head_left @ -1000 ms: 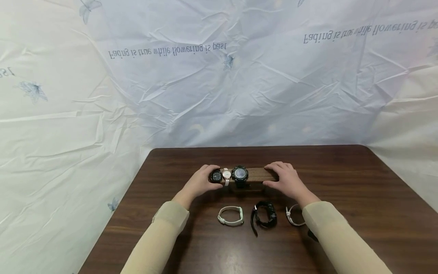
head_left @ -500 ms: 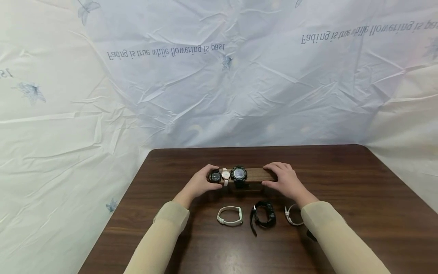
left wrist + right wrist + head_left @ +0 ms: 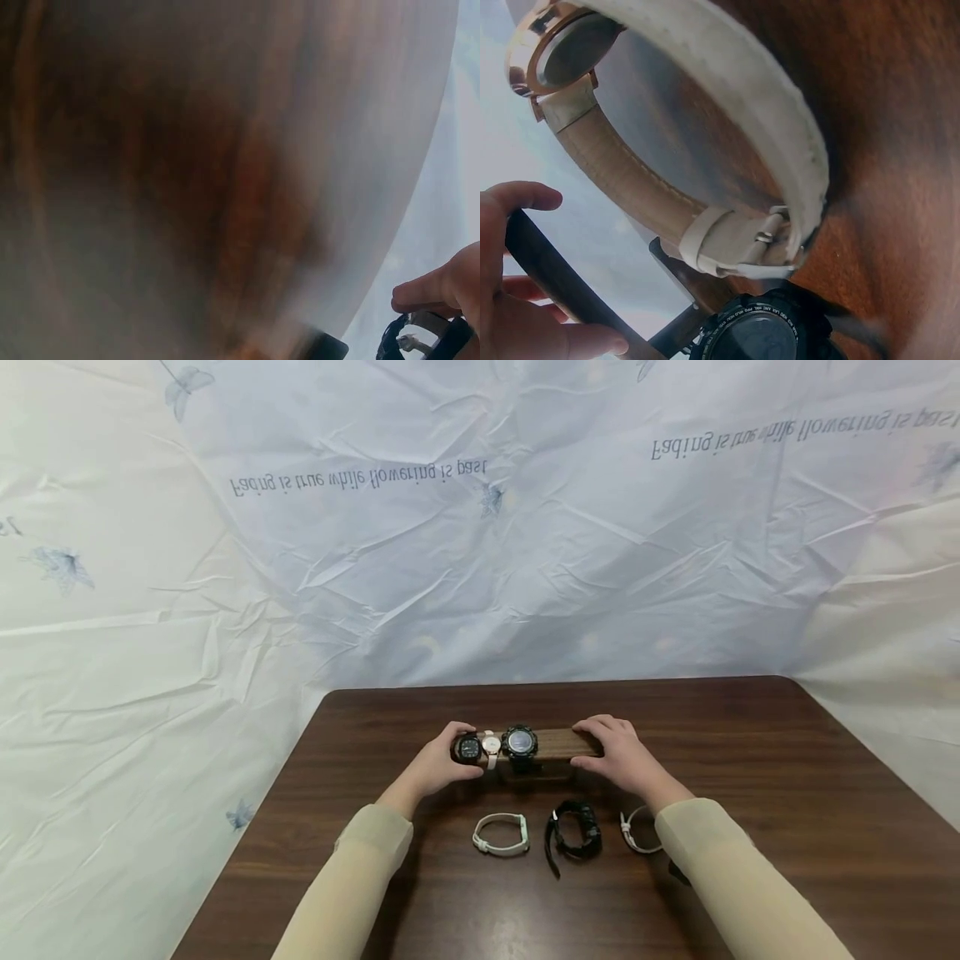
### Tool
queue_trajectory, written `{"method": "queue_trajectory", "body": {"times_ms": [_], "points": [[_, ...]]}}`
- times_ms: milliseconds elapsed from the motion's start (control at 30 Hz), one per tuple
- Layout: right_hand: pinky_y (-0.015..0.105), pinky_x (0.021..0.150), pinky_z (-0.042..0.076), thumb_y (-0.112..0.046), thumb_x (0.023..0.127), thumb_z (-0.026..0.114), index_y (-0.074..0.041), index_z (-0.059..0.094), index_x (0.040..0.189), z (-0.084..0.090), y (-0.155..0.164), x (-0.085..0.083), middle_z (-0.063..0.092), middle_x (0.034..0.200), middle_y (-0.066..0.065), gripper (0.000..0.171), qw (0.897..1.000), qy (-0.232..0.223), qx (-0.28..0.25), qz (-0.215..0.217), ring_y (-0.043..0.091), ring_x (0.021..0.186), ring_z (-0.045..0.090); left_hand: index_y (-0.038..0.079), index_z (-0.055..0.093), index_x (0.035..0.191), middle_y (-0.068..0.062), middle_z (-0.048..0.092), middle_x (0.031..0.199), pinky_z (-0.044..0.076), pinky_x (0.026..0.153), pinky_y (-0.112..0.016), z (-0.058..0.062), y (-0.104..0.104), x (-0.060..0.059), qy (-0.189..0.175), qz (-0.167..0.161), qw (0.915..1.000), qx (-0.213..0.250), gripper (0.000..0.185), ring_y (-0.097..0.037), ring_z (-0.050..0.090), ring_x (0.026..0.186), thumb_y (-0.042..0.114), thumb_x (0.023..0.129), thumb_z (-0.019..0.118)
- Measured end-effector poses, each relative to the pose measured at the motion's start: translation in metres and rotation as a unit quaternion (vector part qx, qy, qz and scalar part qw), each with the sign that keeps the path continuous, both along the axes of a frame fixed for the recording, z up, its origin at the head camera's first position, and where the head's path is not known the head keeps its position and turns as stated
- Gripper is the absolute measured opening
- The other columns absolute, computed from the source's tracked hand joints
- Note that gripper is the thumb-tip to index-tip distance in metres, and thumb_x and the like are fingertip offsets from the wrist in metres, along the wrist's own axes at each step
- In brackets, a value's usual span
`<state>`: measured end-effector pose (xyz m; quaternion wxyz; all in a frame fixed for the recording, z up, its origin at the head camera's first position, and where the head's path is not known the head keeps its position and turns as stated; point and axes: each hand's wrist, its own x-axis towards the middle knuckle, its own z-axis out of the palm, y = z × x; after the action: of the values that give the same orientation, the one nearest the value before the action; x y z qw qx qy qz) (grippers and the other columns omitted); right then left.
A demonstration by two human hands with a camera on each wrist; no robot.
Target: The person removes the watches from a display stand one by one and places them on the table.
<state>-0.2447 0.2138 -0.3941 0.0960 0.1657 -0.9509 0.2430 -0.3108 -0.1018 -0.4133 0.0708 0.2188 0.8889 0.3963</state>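
Observation:
A dark wooden watch stand (image 3: 558,742) stands at the table's middle with three watches on its bar: a small black one (image 3: 469,747), a white-strapped one (image 3: 491,745) and a large black one (image 3: 520,742). My left hand (image 3: 454,753) curls round the bar's left end at the small black watch (image 3: 420,341). My right hand (image 3: 600,745) grips the bar's right end, fingers over the top and thumb in front. In the right wrist view the right hand (image 3: 525,307) holds the dark bar (image 3: 559,281).
Three more watches lie nearer me on the brown table (image 3: 787,793): a white one (image 3: 501,833), a black one (image 3: 573,835) and a white one (image 3: 636,831) half hidden by my right sleeve, seen close as the white strap (image 3: 727,142). Crinkled sheeting (image 3: 480,568) hangs behind.

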Motion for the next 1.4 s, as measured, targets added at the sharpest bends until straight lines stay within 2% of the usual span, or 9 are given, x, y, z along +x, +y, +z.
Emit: {"method": "queue_trajectory", "body": {"times_ms": [167, 367, 633, 933, 1100, 1233, 1400], "points": [[0.053, 0.087, 0.029, -0.045, 0.076, 0.06, -0.019, 0.047, 0.122, 0.0, -0.001, 0.0, 0.038, 0.125, 0.006, 0.054, 1.0, -0.001, -0.001, -0.004, 0.036, 0.117, 0.026, 0.029, 0.039, 0.122, 0.002, 0.042, 0.125, 0.04, 0.078, -0.038, -0.001, -0.001, 0.0, 0.005, 0.002, 0.9999, 0.012, 0.069, -0.018, 0.049, 0.1, 0.039, 0.063, 0.075], [0.053, 0.086, 0.029, -0.045, 0.077, 0.06, -0.018, 0.047, 0.122, 0.001, -0.001, 0.0, 0.038, 0.125, 0.006, 0.054, 1.0, -0.003, -0.002, -0.001, 0.036, 0.116, 0.026, 0.03, 0.043, 0.119, 0.004, 0.043, 0.122, 0.038, 0.082, -0.041, 0.0, -0.003, 0.001, -0.001, 0.006, 0.9994, 0.034, 0.065, -0.017, 0.045, 0.107, 0.035, 0.063, 0.076], [0.053, 0.086, 0.03, -0.046, 0.076, 0.059, -0.019, 0.047, 0.122, 0.002, -0.002, 0.0, 0.038, 0.125, 0.006, 0.055, 1.0, -0.006, -0.002, -0.001, 0.036, 0.116, 0.026, 0.027, 0.046, 0.117, 0.004, 0.046, 0.112, 0.042, 0.078, -0.036, 0.002, -0.013, 0.002, 0.002, 0.009, 0.9975, 0.07, 0.062, -0.015, 0.049, 0.099, 0.03, 0.064, 0.077], [0.053, 0.087, 0.029, -0.044, 0.076, 0.061, -0.019, 0.047, 0.122, 0.003, -0.002, 0.0, 0.038, 0.124, 0.006, 0.054, 1.0, -0.007, -0.002, -0.005, 0.036, 0.116, 0.025, 0.03, 0.047, 0.114, 0.003, 0.044, 0.107, 0.044, 0.072, -0.032, 0.004, -0.023, 0.005, 0.017, 0.006, 0.9979, 0.062, 0.058, -0.016, 0.049, 0.092, 0.036, 0.064, 0.075], [0.053, 0.086, 0.029, -0.043, 0.076, 0.061, -0.019, 0.047, 0.122, 0.002, -0.002, 0.001, 0.038, 0.124, 0.006, 0.054, 1.0, -0.005, -0.004, -0.005, 0.036, 0.116, 0.025, 0.028, 0.05, 0.111, 0.002, 0.046, 0.103, 0.043, 0.069, -0.034, 0.002, -0.03, 0.009, 0.027, 0.011, 0.9979, 0.058, 0.055, -0.019, 0.049, 0.087, 0.034, 0.063, 0.076], [0.051, 0.087, 0.029, -0.044, 0.076, 0.061, -0.019, 0.047, 0.122, 0.001, -0.002, 0.0, 0.039, 0.124, 0.006, 0.054, 1.0, -0.001, -0.001, -0.005, 0.035, 0.116, 0.026, 0.029, 0.05, 0.11, 0.004, 0.046, 0.105, 0.042, 0.071, -0.034, 0.001, -0.037, 0.014, 0.02, 0.018, 0.9989, 0.039, 0.052, -0.016, 0.049, 0.088, 0.032, 0.064, 0.076], [0.051, 0.087, 0.029, -0.045, 0.076, 0.06, -0.018, 0.047, 0.122, 0.0, -0.002, 0.0, 0.039, 0.124, 0.006, 0.055, 1.0, 0.004, 0.007, -0.009, 0.034, 0.115, 0.028, 0.027, 0.05, 0.111, 0.003, 0.046, 0.108, 0.042, 0.069, -0.035, 0.001, -0.045, 0.02, 0.008, 0.009, 0.9996, 0.027, 0.052, -0.017, 0.049, 0.086, 0.03, 0.066, 0.075]]}}
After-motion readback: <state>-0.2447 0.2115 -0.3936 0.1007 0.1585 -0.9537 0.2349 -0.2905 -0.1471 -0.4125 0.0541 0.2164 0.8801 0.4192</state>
